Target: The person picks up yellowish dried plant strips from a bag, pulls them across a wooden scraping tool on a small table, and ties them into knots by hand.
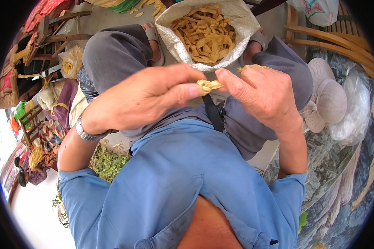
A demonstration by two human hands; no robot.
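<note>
Twisted yellow strand, two-handed grip
Your left hand pinches it, your right hand clamps it further along, near a woven sack of tan strips.

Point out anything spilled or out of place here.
Loose tan strips lie on the floor left of and beyond the white sack; they look possibly spilled, since similar strips are heaped inside it.
</note>
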